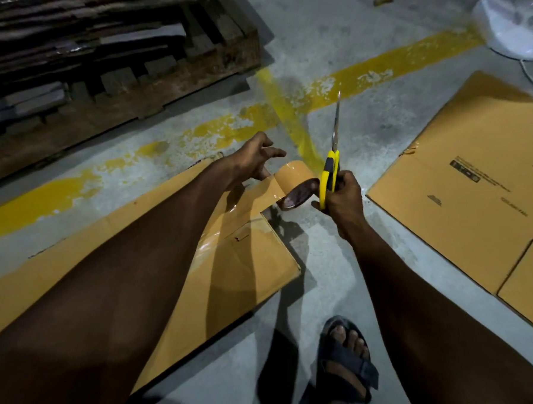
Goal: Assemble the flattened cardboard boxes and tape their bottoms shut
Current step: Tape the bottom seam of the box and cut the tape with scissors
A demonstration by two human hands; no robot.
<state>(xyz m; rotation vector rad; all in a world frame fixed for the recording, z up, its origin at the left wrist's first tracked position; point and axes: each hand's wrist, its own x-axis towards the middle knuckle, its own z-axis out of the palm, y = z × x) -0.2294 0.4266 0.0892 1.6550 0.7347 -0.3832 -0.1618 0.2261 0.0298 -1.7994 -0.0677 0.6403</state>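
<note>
A brown cardboard box [238,274] lies under my arms, with a glossy strip of brown tape running along its seam up to a tape roll [295,181] held just past the box's far edge. My left hand [254,162] rests fingers spread on the box's far corner, against the tape beside the roll. My right hand [342,198] grips yellow-handled scissors [331,167], blades together and pointing up and away, right next to the roll. A flattened cardboard box [473,172] lies on the floor to the right.
A wooden pallet [148,84] stacked with flattened cardboard stands at the upper left. Yellow lines [360,73] cross the grey concrete floor. A white fan base [512,25] sits at the upper right. My sandalled foot [344,358] is at the bottom.
</note>
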